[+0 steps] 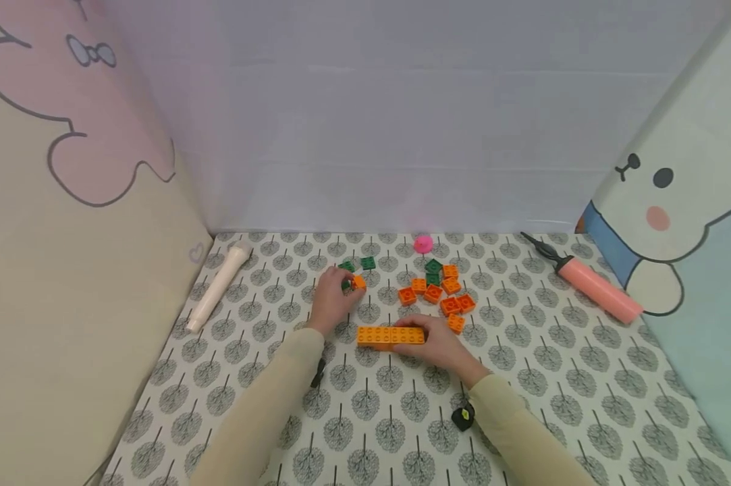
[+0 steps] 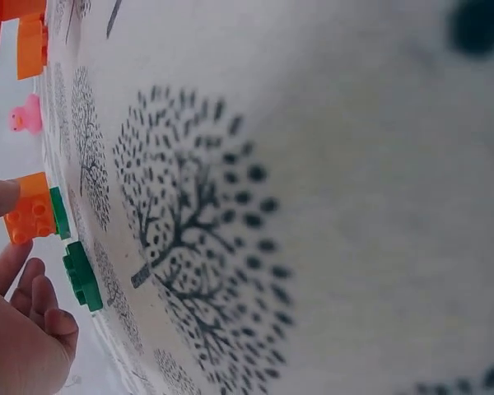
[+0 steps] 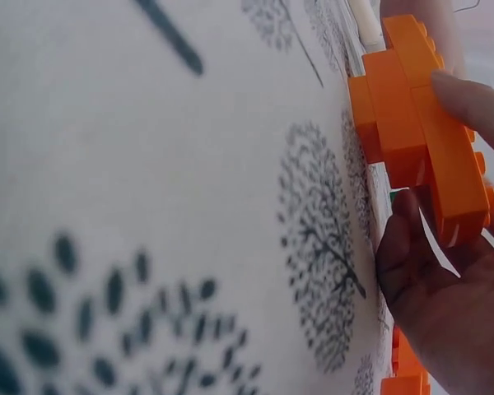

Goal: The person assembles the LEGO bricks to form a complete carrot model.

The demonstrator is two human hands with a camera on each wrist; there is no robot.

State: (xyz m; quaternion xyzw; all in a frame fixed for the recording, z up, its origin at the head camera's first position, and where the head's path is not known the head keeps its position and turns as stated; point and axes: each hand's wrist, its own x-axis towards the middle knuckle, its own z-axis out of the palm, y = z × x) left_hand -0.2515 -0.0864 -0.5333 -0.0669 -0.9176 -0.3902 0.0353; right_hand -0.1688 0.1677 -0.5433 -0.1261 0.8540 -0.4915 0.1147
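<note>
My right hand [image 1: 432, 341] grips a stack of joined orange toy bricks [image 1: 391, 335] by its right end. In the right wrist view the stack [image 3: 424, 123] has a long studded top layer and narrower layers beneath. Farther out, my left hand [image 1: 333, 297] pinches a single orange brick [image 1: 358, 282] between thumb and finger. Its studs face sideways in the left wrist view, where the brick [image 2: 31, 210] is close to green bricks [image 2: 81, 276] on the cloth. Another green brick [image 1: 368, 262] lies just beyond that hand.
Several loose orange bricks [image 1: 433, 293] and a few green ones [image 1: 433, 266] lie right of centre. A pink rubber duck [image 1: 423, 244] sits at the back. A white tube-like object [image 1: 221, 287] lies at left, a pink-barrelled hand pump [image 1: 596, 287] at right. Walls stand around the tree-patterned cloth [image 1: 395, 432].
</note>
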